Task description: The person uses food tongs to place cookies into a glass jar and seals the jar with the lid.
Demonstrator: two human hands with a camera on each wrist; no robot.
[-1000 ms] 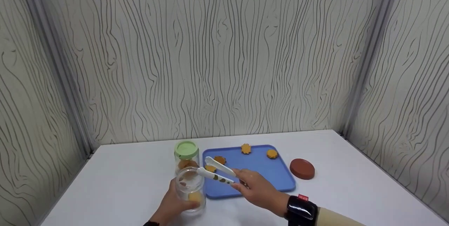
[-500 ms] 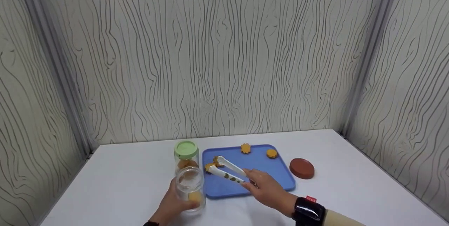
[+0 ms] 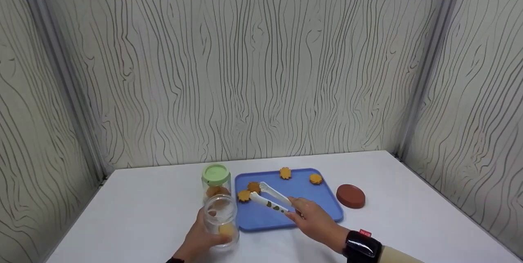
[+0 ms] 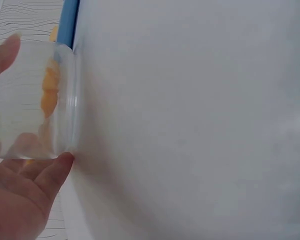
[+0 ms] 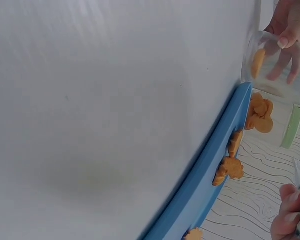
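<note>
My left hand (image 3: 198, 236) grips a clear open jar (image 3: 220, 216) at the tray's near left corner. A yellow cookie (image 4: 50, 92) lies at the bottom of that jar in the left wrist view. In my right hand (image 3: 316, 219) is a pair of white spotted tongs (image 3: 267, 203), its arms spread with nothing between the tips. The tips hover over the blue tray (image 3: 318, 206), right beside a yellow flower-shaped cookie (image 3: 244, 196) and a browner cookie (image 3: 253, 187). The right wrist view shows only part of the right hand (image 5: 290, 215).
Behind the open jar stands another jar with a green lid (image 3: 216, 174), brown cookies (image 5: 260, 112) inside. Along the tray's far side lie a flower-shaped cookie (image 3: 285, 172) and a round one (image 3: 315, 179). A red-brown lid (image 3: 350, 196) rests right of the tray.
The right hand has moved the tongs rightward, from beside the jar's mouth to over the tray. The left hand and its jar have stayed in place.
</note>
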